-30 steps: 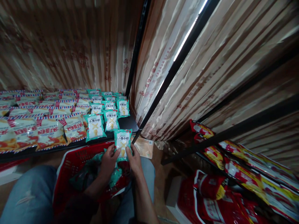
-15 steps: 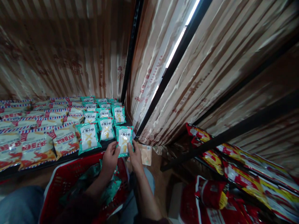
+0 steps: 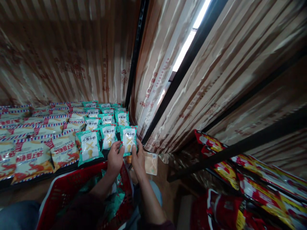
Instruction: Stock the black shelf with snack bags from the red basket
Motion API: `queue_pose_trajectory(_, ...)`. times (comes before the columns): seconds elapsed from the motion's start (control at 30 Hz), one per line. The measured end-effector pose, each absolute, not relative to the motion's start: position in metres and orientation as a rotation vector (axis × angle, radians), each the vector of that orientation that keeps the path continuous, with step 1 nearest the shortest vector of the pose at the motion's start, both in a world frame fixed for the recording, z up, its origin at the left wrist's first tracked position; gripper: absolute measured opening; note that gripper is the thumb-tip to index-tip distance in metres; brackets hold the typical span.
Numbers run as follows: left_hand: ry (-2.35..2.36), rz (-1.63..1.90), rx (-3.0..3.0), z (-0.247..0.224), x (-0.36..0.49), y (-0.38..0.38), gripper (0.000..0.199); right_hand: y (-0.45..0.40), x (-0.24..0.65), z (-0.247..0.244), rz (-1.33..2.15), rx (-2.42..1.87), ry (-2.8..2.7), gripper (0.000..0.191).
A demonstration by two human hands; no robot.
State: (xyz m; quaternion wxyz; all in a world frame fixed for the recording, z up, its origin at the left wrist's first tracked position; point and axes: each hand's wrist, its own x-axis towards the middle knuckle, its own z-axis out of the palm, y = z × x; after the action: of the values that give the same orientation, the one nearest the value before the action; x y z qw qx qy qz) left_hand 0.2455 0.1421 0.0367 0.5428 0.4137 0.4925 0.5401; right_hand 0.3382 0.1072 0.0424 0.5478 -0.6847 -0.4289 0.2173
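Observation:
A teal and white snack bag (image 3: 129, 139) stands upright at the front right of the shelf, between my two hands. My left hand (image 3: 115, 158) grips its lower left edge, the thumb pressed on the front. On its lower right side my right hand (image 3: 138, 159) is closed in the same way. Matching teal bags stand in rows behind it, and the nearest teal bag (image 3: 90, 146) is to the left. Under my forearms sits a red basket (image 3: 69, 177) with more teal bags (image 3: 116, 199) inside, partly hidden by my arms.
White and red snack bags (image 3: 33, 158) fill the shelf's left part. Black metal posts (image 3: 135, 54) rise at the corner before striped curtains (image 3: 103, 64). To the right, a lower shelf carries red and yellow packs (image 3: 259, 188). A tan packet (image 3: 151, 163) lies beyond my right hand.
The held bag has moved slightly back toward the row and now stands more upright beside the other teal bags. Both hands keep hold of it. The view has shifted a little.

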Motion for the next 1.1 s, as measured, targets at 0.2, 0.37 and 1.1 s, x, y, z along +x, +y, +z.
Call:
queue_pose_trajectory(0.2, 1.299, 1.181, 1.22, 0.05, 0.249, 0.15, 0.041, 0.129, 0.341, 0.043, 0.507, -1.699, -1.022, 0.049)
queue_pose_trajectory(0.37, 1.37, 1.16, 1.318, 0.062, 0.256, 0.15, 0.048, 0.142, 0.344, 0.044, 0.468, -1.7, -1.019, 0.05)
queue_pose_trajectory(1.1, 1.365, 1.267, 1.638, 0.029, 0.285, 0.172, 0.045, 0.192, 0.359, 0.028, 0.461, -1.742, -1.12, 0.052)
